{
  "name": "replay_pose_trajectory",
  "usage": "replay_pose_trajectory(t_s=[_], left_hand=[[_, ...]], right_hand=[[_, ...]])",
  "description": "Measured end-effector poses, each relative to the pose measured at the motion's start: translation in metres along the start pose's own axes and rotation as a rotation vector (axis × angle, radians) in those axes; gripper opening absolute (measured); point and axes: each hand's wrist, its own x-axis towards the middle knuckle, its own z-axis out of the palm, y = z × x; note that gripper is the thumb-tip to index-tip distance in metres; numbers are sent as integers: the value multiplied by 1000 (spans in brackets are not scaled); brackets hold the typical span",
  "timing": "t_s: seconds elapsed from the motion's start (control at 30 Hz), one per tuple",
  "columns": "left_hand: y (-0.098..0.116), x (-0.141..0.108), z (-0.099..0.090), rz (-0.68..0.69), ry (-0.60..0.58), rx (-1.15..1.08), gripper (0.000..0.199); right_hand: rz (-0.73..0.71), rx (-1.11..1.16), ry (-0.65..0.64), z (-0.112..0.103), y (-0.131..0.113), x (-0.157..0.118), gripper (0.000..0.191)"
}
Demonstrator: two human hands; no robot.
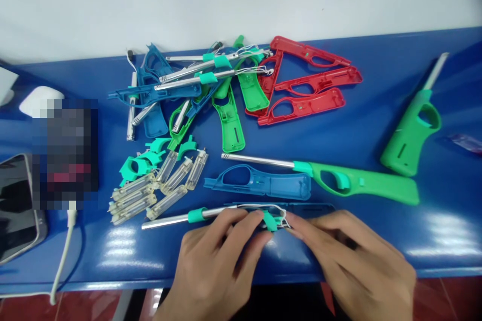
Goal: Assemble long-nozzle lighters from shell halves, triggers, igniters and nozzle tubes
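Observation:
Near the table's front edge, my left hand [222, 256] pinches a small teal plastic piece [270, 221] between thumb and fingers. My right hand [350, 251] is closed at the right end of that piece, its fingertips by thin white wires [283, 216]. A silver lighter tube [169, 221] with a teal collar [198, 215] extends leftward from behind my left hand, its wires running to the teal piece. Just beyond my hands lies a blue handle half [278, 185]; another blue part [316, 207] is mostly hidden behind my fingers.
Two green lighters [376, 183] [408, 135] lie at the right. Clear fuel tanks [133, 200] and teal triggers [139, 165] sit left. Behind are red handle halves [320, 105], green halves [231, 125] and metal tubes [184, 82]. A phone [18, 205] and white cable [66, 256] are far left.

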Motion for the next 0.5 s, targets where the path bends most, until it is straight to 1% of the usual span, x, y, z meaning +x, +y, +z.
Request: replay_pose_trajectory(t_s=[0.13,0.2,0.33,0.5], left_hand=[[2,-1,-1,-27,-21,-11,14],[2,-2,-2,-25,-20,-10,16],[1,-3,-1,-29,-16,1,16],[1,-3,0,-14,-6,-8,16]], right_hand=[[12,9,44,2,-1,3,31],[39,0,44,3,-1,4,25],[98,43,-16,1,-2,5,22],[194,99,-119,-7,-1,11,19]])
